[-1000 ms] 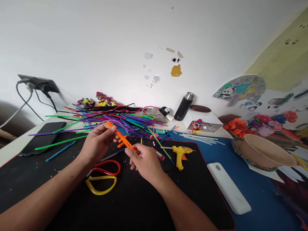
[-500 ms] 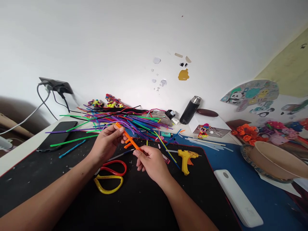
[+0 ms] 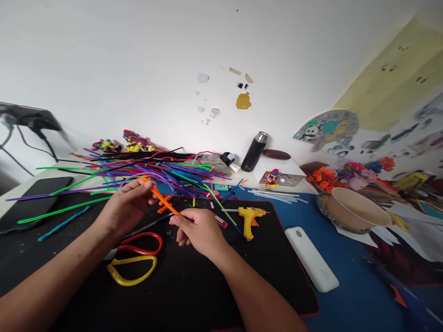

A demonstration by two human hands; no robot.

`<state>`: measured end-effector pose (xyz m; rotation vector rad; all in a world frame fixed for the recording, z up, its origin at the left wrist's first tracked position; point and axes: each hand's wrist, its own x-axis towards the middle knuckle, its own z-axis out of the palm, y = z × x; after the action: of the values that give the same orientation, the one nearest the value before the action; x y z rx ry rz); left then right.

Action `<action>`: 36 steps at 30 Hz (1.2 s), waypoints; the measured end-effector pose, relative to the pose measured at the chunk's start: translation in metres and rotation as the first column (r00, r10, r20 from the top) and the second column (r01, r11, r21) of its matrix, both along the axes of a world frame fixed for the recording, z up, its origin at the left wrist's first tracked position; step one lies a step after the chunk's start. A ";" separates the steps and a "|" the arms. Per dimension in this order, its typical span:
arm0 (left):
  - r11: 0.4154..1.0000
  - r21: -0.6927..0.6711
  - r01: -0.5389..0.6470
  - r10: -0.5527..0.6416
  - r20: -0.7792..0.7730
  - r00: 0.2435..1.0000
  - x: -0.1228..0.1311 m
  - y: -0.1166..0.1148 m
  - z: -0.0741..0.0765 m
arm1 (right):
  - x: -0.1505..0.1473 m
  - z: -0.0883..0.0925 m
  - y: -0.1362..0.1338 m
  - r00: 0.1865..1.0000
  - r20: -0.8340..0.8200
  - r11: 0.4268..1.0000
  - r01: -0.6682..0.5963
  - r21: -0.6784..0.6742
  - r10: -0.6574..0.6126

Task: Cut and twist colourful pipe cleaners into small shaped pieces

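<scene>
Between my two hands runs an orange pipe cleaner (image 3: pixel 161 198), slanting down to the right. My left hand (image 3: pixel 129 201) pinches its upper end between thumb and fingers. The lower end is in the closed fingers of my right hand (image 3: pixel 200 229), where the thumb presses on top. Just beneath the held strand is a short orange piece (image 3: pixel 165 206); whether it is joined to it, I cannot tell. Scissors with one red and one yellow handle (image 3: pixel 152 267) lie on the black mat below my left hand. To the right of my right hand lies a yellow glue gun (image 3: pixel 248 223).
A heap of coloured pipe cleaners (image 3: pixel 138 168) spreads behind my hands. Further back stands a black flask (image 3: pixel 254 154) near a small figure (image 3: pixel 272 179). A white oblong device (image 3: pixel 311 260) lies right of the mat, with a beige bowl (image 3: pixel 360 207) beyond it.
The camera view has turned to the right, so everything sits further left in the picture. Both hands keep their hold on the orange pipe cleaner, with little other movement.
</scene>
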<state>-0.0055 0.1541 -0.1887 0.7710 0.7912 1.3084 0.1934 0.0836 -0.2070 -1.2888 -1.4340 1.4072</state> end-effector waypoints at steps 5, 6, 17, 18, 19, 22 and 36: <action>0.998 -0.051 0.032 -0.033 -0.015 0.999 -0.003 0.004 -0.001 | 0.005 -0.001 -0.001 0.997 0.077 0.998 -0.036 0.054 0.031; 0.998 -0.057 0.039 -0.040 -0.017 0.999 -0.004 0.004 -0.002 | 0.005 -0.001 -0.001 0.996 0.086 0.997 -0.038 0.066 0.033; 0.999 -0.048 0.023 -0.024 -0.021 0.999 -0.011 0.011 -0.009 | 0.004 0.005 -0.002 0.994 0.002 0.994 -0.105 0.001 0.105; 0.999 -0.037 0.018 -0.019 -0.032 0.999 -0.011 0.012 -0.011 | 0.004 0.004 -0.002 0.994 -0.001 0.994 -0.108 0.006 0.108; 1.000 -0.028 0.011 -0.012 -0.044 0.999 -0.012 0.013 -0.012 | 0.004 0.003 -0.002 0.994 0.004 0.994 -0.111 0.013 0.111; 1.000 -0.012 -0.015 0.014 -0.060 0.998 -0.014 0.015 -0.015 | 0.005 0.000 -0.001 0.993 0.032 0.993 -0.115 0.030 0.114; 0.999 0.020 -0.030 0.031 -0.063 0.998 -0.018 0.020 -0.017 | 0.005 0.002 0.001 0.991 -0.076 0.994 -0.107 -0.009 0.106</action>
<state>-0.0239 0.1736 -0.2059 0.8220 0.8452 1.3252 0.1986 0.0844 -0.2050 -1.1693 -1.4632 1.5217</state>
